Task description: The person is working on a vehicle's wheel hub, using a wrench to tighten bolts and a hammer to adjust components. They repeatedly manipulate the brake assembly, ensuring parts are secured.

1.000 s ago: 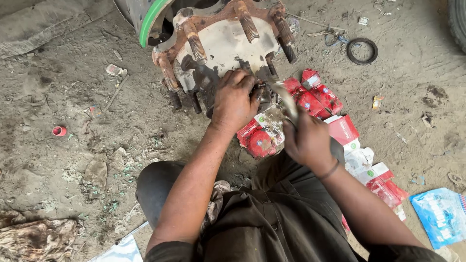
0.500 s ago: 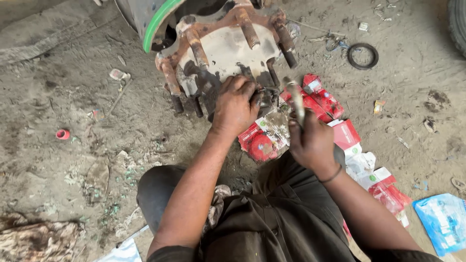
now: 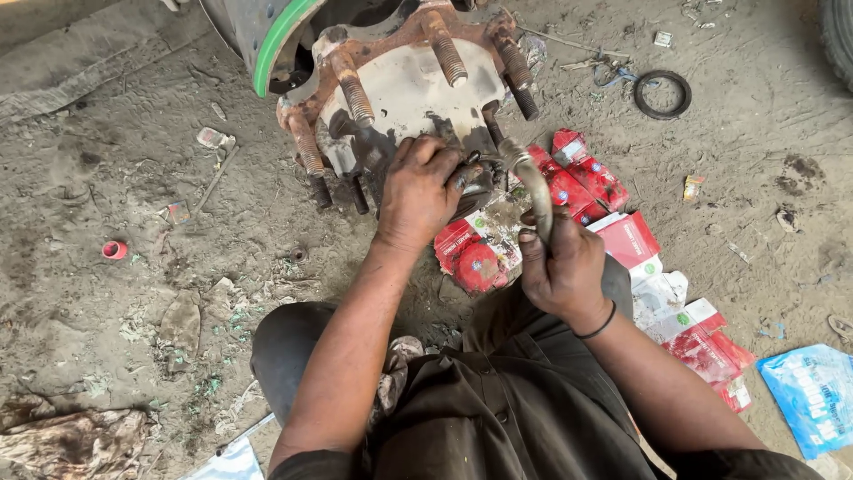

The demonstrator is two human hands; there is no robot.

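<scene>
Since a moment ago, the right hand (image 3: pixel 562 267) has lifted its curved metal tool (image 3: pixel 530 182) upright, fingers clenched around the handle. Left hand (image 3: pixel 420 188) presses, fingers curled, on the rusty wheel hub (image 3: pixel 400 84) at the far centre, above flattened red cartons (image 3: pixel 622 236) on the dirt ground (image 3: pixel 133 222).

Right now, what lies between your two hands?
In the head view, flattened red-and-white cardboard boxes lie on the dirt ground between the left hand and the right hand, which grips a curved metal tool.

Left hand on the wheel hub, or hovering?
Touching. In the head view the left hand rests on the rusty wheel hub, its fingers pressed against the lower face with no gap visible.
</scene>
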